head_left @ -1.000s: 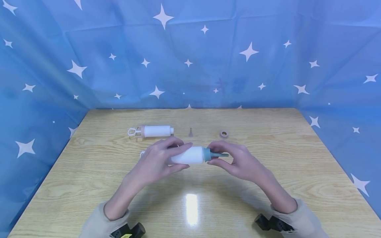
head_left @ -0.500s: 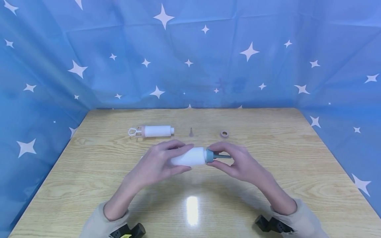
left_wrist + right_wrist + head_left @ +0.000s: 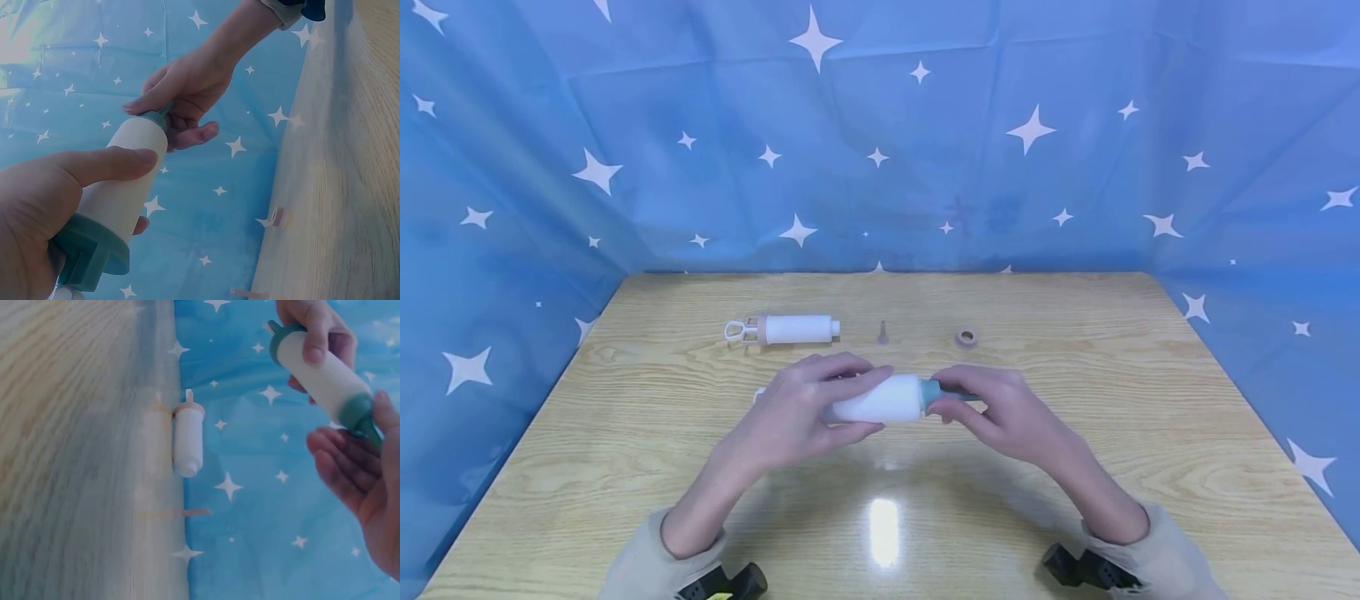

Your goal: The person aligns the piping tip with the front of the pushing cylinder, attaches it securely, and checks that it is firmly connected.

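Note:
A large syringe with a white barrel [image 3: 887, 398] is held above the table, lying roughly crosswise. My left hand [image 3: 801, 408] wraps round the barrel, thumb along its side; a teal flange [image 3: 94, 250] and part of the white pull handle show behind that hand. At the right end, my right hand [image 3: 1000, 408] pinches the teal screw cap [image 3: 930, 392] between thumb and index finger. The cap's slim nozzle [image 3: 373, 434] points in toward the right palm, partly covered by the fingers. In the right wrist view the other right fingers hang loosely below the cap.
Farther back on the wooden table [image 3: 1060, 325] lies a second white syringe [image 3: 797, 329] with a pinkish flange and looped handle. To its right are a small pinkish nozzle [image 3: 882, 336] and a pinkish ring [image 3: 967, 343]. A blue star-patterned cloth [image 3: 925, 183] hangs behind.
My right hand has turned about the cap, its thumb and fingers shifting round it and covering more of the nozzle. The syringe's capped end has drifted slightly right. My left hand keeps its grip.

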The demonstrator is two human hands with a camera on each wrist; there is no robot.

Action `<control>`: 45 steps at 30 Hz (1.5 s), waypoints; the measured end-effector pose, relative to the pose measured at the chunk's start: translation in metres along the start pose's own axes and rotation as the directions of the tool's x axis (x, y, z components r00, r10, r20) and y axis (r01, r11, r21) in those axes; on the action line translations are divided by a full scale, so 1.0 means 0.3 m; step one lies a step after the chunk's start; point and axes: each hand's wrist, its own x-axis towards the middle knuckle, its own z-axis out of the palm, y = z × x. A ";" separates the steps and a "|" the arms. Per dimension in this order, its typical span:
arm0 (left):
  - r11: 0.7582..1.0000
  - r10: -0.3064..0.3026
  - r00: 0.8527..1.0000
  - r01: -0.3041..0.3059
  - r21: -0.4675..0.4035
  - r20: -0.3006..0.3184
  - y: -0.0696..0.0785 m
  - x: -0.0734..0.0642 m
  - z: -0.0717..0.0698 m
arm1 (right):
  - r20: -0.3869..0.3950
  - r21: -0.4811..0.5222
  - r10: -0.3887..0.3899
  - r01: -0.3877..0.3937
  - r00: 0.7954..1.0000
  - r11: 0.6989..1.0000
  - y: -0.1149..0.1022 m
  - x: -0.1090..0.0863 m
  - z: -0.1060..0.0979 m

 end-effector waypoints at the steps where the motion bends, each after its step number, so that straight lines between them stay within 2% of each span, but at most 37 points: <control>1: 1.000 0.006 1.000 -0.006 0.011 -0.003 0.001 0.001 0.001 | 0.002 -0.010 0.016 -0.016 1.000 1.000 -0.001 -0.002 0.000; 6: 0.998 -0.016 1.000 0.016 0.062 -0.002 0.001 0.003 0.002 | 0.063 0.006 0.133 -0.134 0.989 0.991 -0.003 -0.003 -0.010; 9: 0.996 -0.046 0.999 0.045 0.081 0.001 -0.003 0.002 -0.001 | 0.070 0.029 0.127 -0.129 0.989 0.991 -0.005 0.003 -0.011; 12: 0.996 -0.039 0.999 0.039 0.086 0.002 -0.005 0.002 0.000 | 0.049 -0.026 0.109 -0.107 0.993 0.994 -0.009 0.004 -0.009; 15: 0.996 -0.010 1.000 0.010 0.088 0.007 -0.003 0.004 0.002 | 0.054 -0.078 0.148 -0.143 0.988 0.987 -0.013 -0.002 -0.013; 19: 0.996 -0.017 1.000 0.017 0.089 0.005 -0.001 0.005 0.001 | 0.089 -0.087 0.196 -0.188 0.977 0.978 -0.010 -0.004 -0.019; 21: 0.996 -0.026 1.000 0.026 0.087 0.004 -0.001 0.004 -0.001 | 0.101 -0.062 0.188 -0.182 0.977 0.981 -0.009 -0.001 -0.018; 24: 0.996 -0.030 1.000 0.029 0.081 0.008 0.000 0.003 -0.002 | 0.086 -0.088 0.158 -0.150 0.984 0.985 -0.006 -0.001 -0.016; 30: 0.996 -0.038 0.999 0.036 0.082 0.019 0.000 0.002 0.001 | 0.070 -0.118 0.159 -0.150 0.985 0.982 0.003 -0.004 -0.021; 34: 0.996 -0.038 0.999 0.036 0.080 0.029 0.000 0.002 0.003 | 0.050 -0.141 0.105 -0.097 0.993 0.985 0.006 -0.004 -0.021; 42: 0.996 -0.036 0.999 0.033 0.082 0.039 -0.003 0.000 0.009 | 0.030 -0.127 0.087 -0.083 0.996 0.988 0.003 -0.001 -0.025; 45: 0.996 -0.038 0.998 0.034 0.078 0.048 -0.003 0.002 0.012 | 0.044 -0.100 0.101 -0.096 0.994 0.990 0.002 -0.001 -0.028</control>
